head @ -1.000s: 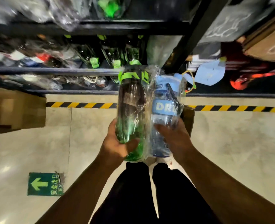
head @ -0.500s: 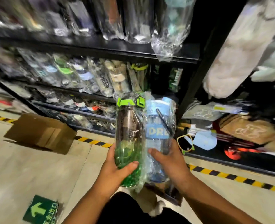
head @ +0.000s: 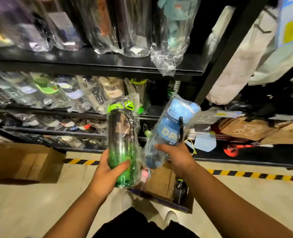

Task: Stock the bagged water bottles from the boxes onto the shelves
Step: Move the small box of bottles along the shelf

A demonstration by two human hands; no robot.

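My left hand point(head: 108, 170) grips the lower part of a green bagged water bottle point(head: 121, 134) with a lime cap, held upright. My right hand point(head: 176, 155) grips a blue bagged bottle point(head: 168, 127) near its base, its top tilted to the right. Both bottles are in front of the black shelves point(head: 97, 66), which hold several bagged bottles on two levels. An open cardboard box point(head: 161, 188) lies on the floor below my hands with a dark bottle point(head: 180, 191) in it.
A second cardboard box point(head: 23, 162) sits on the floor at the left. Yellow-black tape point(head: 255, 174) runs along the shelf base. A black upright post point(head: 228, 47) divides the shelves from bags and cloth goods at the right.
The view has lifted toward the shelves. The two bottles, held side by side before, have parted, and the blue one now leans to the right.
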